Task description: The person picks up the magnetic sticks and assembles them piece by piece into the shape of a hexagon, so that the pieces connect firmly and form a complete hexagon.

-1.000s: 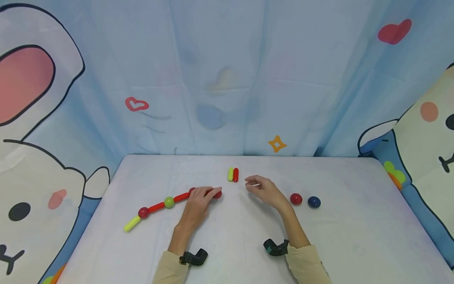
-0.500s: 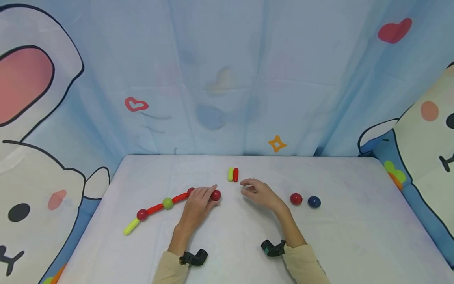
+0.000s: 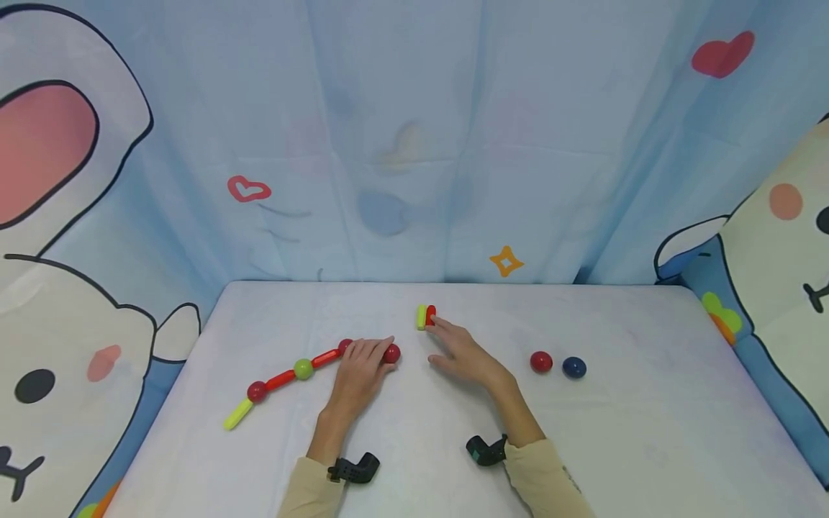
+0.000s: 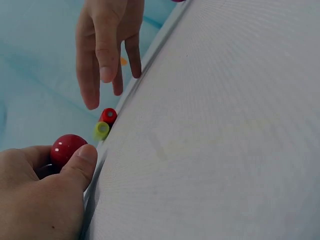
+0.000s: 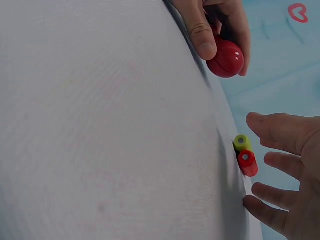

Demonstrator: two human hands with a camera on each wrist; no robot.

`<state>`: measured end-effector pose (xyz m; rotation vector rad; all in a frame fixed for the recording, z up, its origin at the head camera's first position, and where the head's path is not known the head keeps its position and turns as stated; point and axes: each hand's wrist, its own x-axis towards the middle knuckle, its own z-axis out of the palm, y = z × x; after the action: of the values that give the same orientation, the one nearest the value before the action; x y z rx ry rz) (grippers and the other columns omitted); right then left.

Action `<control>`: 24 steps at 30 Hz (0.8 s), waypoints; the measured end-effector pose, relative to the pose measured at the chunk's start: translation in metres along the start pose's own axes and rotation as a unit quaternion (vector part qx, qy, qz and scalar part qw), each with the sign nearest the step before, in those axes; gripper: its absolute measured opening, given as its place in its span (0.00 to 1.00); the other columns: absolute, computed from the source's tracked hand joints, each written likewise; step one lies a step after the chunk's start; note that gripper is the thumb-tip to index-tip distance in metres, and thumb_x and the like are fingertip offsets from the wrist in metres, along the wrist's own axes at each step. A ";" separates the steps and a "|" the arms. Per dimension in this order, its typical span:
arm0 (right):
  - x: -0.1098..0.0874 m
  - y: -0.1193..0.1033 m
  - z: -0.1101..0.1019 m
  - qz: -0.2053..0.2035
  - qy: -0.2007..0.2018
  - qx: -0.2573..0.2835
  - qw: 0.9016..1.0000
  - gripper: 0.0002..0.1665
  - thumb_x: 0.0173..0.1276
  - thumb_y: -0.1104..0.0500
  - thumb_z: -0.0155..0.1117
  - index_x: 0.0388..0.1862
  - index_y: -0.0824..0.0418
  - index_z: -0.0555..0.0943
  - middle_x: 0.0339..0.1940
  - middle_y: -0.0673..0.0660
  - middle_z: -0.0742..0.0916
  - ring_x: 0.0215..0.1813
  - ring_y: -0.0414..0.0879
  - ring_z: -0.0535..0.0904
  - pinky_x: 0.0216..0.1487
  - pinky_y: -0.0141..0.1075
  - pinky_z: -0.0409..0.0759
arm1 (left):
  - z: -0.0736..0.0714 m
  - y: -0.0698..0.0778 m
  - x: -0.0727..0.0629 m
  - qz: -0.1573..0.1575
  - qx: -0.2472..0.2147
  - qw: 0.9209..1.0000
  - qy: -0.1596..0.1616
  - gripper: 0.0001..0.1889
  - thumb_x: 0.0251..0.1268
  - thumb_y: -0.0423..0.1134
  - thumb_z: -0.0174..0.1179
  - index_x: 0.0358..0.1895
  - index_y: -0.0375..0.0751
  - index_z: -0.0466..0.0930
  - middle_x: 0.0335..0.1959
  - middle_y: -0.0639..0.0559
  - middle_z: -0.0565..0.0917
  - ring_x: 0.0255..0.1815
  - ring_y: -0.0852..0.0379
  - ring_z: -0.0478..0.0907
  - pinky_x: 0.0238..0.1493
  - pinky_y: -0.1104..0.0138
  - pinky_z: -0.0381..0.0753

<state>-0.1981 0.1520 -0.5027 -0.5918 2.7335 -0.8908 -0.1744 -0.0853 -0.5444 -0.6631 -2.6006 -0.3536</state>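
My left hand point(image 3: 359, 374) pinches the red end ball point(image 3: 391, 353) of a chain of balls and rods on a white-covered table point(image 3: 414, 446), thumb on one side of it and fingers on the other. Leading away to my left, the chain shows a second red ball point(image 3: 346, 346), a red rod point(image 3: 326, 357), a green ball point(image 3: 304, 369), another red rod point(image 3: 281, 380), a third red ball point(image 3: 257, 391) and, at the far end, a yellow-green rod point(image 3: 238, 415); the stretch beneath my left hand is hidden. My right hand point(image 3: 468, 358), its fingers spread and holding nothing, reaches toward a loose red rod point(image 3: 430, 312) near the back edge, lying alongside a loose yellow-green rod point(image 3: 421, 317). One fingertip overlaps the loose red rod in the head view; I cannot tell whether it touches. To the right of my forearm, a loose red ball point(image 3: 541, 362) and a blue ball point(image 3: 573, 367) sit just beside each other, before a pale blue curtain point(image 3: 414, 86).
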 end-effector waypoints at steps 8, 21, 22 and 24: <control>0.001 -0.006 0.000 -0.001 -0.017 -0.031 0.999 0.37 0.67 0.58 0.64 0.73 0.63 0.63 0.78 0.61 0.62 0.78 0.59 0.57 0.74 0.53 0.61 | 0.000 0.002 0.000 -0.003 -0.008 1.000 0.003 0.29 0.60 0.50 0.66 0.65 0.49 0.73 0.53 0.53 0.83 0.54 0.56 0.77 0.60 0.60 0.76; 0.003 -0.010 -0.001 0.053 0.000 -0.045 0.998 0.39 0.68 0.56 0.63 0.75 0.59 0.61 0.79 0.60 0.59 0.77 0.59 0.60 0.71 0.54 0.66 | 0.000 0.001 0.000 -0.011 -0.017 1.000 0.004 0.30 0.58 0.50 0.68 0.64 0.51 0.73 0.53 0.54 0.82 0.54 0.56 0.76 0.60 0.60 0.76; 0.003 -0.010 0.000 0.051 0.003 -0.054 0.997 0.39 0.68 0.57 0.63 0.75 0.58 0.61 0.80 0.60 0.58 0.77 0.59 0.59 0.71 0.53 0.66 | 0.000 0.001 0.000 -0.012 -0.018 1.000 0.004 0.30 0.58 0.50 0.68 0.64 0.50 0.74 0.53 0.54 0.82 0.54 0.56 0.76 0.60 0.59 0.76; 0.003 -0.010 0.001 0.044 0.007 -0.078 0.996 0.38 0.68 0.57 0.63 0.75 0.58 0.62 0.80 0.59 0.57 0.77 0.60 0.59 0.71 0.54 0.67 | 0.000 0.001 0.000 -0.011 -0.020 1.000 0.005 0.30 0.58 0.50 0.68 0.64 0.50 0.74 0.53 0.54 0.82 0.54 0.56 0.76 0.60 0.60 0.76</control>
<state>-0.1972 0.1434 -0.4976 -0.4901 2.8363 -0.6683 -0.1739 -0.0839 -0.5445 -0.6441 -2.5991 -0.4159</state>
